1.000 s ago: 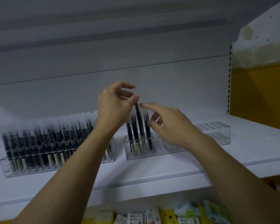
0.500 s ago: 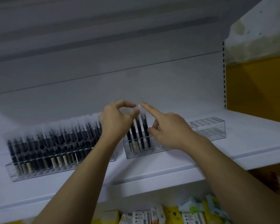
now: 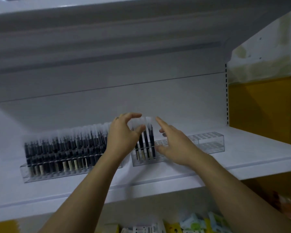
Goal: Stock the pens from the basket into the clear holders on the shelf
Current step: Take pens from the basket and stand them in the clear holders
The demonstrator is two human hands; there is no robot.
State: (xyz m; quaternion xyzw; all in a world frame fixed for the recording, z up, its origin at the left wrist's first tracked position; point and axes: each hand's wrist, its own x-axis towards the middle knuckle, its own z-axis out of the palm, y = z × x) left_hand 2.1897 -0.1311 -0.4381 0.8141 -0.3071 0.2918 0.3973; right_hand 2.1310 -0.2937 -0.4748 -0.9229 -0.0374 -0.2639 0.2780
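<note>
- A white shelf (image 3: 242,158) is pictured against a white back panel (image 3: 107,101), with an upper shelf (image 3: 107,39) overhead. A yellow wall panel (image 3: 262,105) stands out beyond the right hand, and packaged goods (image 3: 191,224) are glimpsed on the level below both forearms.
- Two clear holders are counted on the shelf. The full holder (image 3: 71,174), to the left of the left hand, is packed with stocked pens (image 3: 65,148) too blurred to be counted. The second holder (image 3: 208,142) runs from behind the left hand out past the right hand, where its grid of slots is shown.
- Four pens (image 3: 148,143) with dark barrels and frosted caps are made out upright at the end of the second holder, between the two hands.
- The left hand (image 3: 123,138) is raised at the caps, its thumb and forefinger curled round the top of one pen (image 3: 141,142), the nearest of the four to that hand.
- The right hand (image 3: 176,147) is held released, fingers straight and spread. Its forefinger is pointed toward the caps, just beside the farthest pen; contact cannot be told.
</note>
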